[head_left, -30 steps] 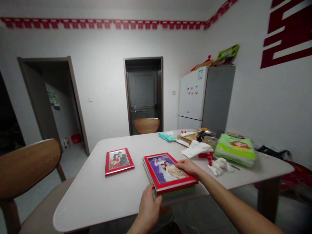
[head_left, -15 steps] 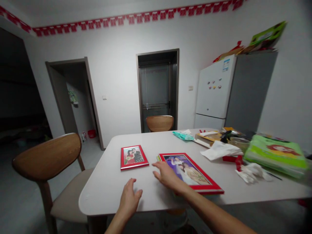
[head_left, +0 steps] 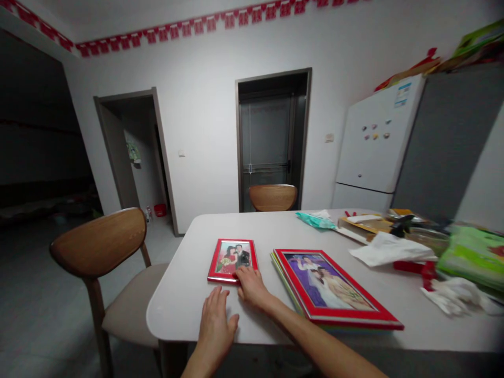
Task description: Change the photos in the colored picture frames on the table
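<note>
A small red photo frame (head_left: 232, 260) lies flat on the white table (head_left: 275, 231). My right hand (head_left: 251, 286) rests on its near right corner, fingers curled over the edge. My left hand (head_left: 214, 323) lies flat and open on the tabletop just in front of that frame, holding nothing. To the right, a larger red photo frame (head_left: 334, 289) sits on top of a stack of flat coloured frames near the table's front edge.
A wooden chair (head_left: 100, 247) stands at the table's left and another chair (head_left: 273, 197) at the far side. White tissues (head_left: 389, 248), a green packet (head_left: 472, 249) and small clutter crowd the right end. A fridge (head_left: 378, 142) stands behind.
Both hands left the large frame and moved left. My right hand now touches the small frame's corner and my left hand lies flat on the table. The view has turned left.
</note>
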A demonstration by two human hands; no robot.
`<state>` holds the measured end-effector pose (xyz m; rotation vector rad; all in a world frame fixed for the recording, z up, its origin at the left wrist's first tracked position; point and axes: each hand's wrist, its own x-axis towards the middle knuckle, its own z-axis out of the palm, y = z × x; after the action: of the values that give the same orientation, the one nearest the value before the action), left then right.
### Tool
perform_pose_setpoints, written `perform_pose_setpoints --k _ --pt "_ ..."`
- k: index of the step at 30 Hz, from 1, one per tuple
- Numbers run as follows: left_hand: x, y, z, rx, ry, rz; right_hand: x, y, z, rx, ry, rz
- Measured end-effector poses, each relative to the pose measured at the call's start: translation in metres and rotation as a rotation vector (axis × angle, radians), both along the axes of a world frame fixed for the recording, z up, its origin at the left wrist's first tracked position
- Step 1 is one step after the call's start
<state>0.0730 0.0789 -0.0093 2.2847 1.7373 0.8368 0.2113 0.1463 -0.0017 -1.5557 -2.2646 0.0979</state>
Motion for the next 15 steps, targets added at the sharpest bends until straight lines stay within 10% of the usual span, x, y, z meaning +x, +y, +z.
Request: perform_pose_setpoints --k 8,15 --pt "0.023 -0.033 0.009 -0.093 0.035 -0.186 0.028 -0.09 0.005 -0.069 0.52 0.144" --pt "0.031 -0.039 0.008 -0.039 -0.046 -0.215 0.047 -0.092 0.013 0.032 0.799 -0.064"
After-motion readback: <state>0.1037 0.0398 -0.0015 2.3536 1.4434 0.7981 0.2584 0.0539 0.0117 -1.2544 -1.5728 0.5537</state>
